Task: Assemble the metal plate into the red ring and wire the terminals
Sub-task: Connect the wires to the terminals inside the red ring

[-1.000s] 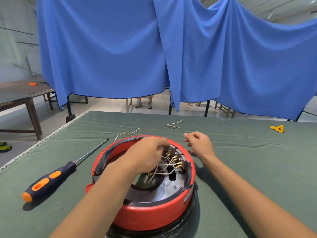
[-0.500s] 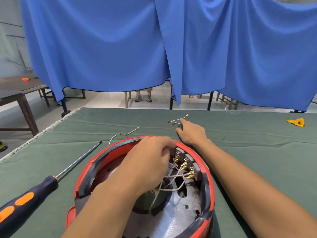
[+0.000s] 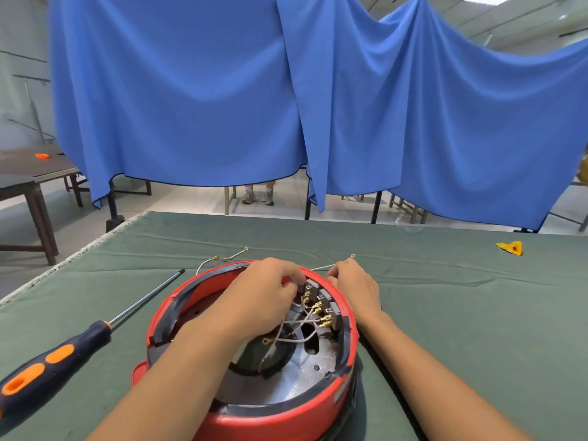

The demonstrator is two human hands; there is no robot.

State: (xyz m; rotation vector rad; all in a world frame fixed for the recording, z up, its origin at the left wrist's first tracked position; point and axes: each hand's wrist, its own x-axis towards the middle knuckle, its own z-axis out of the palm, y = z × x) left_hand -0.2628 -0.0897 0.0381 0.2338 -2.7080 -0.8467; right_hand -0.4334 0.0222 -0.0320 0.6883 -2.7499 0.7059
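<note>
The red ring [image 3: 178, 316] sits on the green cloth in front of me, with the grey metal plate [image 3: 286, 380] seated inside it. Black terminal blocks with brass connectors [image 3: 319, 308] line the ring's far right inner wall, and several white wires run from them toward the plate's middle. My left hand [image 3: 257, 300] reaches into the ring, fingers curled at the top terminal. My right hand [image 3: 356, 288] is at the ring's far rim and pinches a white wire [image 3: 321, 268] whose ring lug [image 3: 352, 255] trails on the cloth behind.
A screwdriver [image 3: 54, 361] with a dark blue and orange handle lies left of the ring, shaft pointing away. Two loose wires [image 3: 222, 258] lie beyond the ring. A yellow scrap [image 3: 510, 247] lies far right. Blue curtain [image 3: 286, 106] hangs behind the table.
My right hand reached out to the loose wire on the cloth, picked it up and brought it back to the ring's far rim. My left hand stayed at the terminals.
</note>
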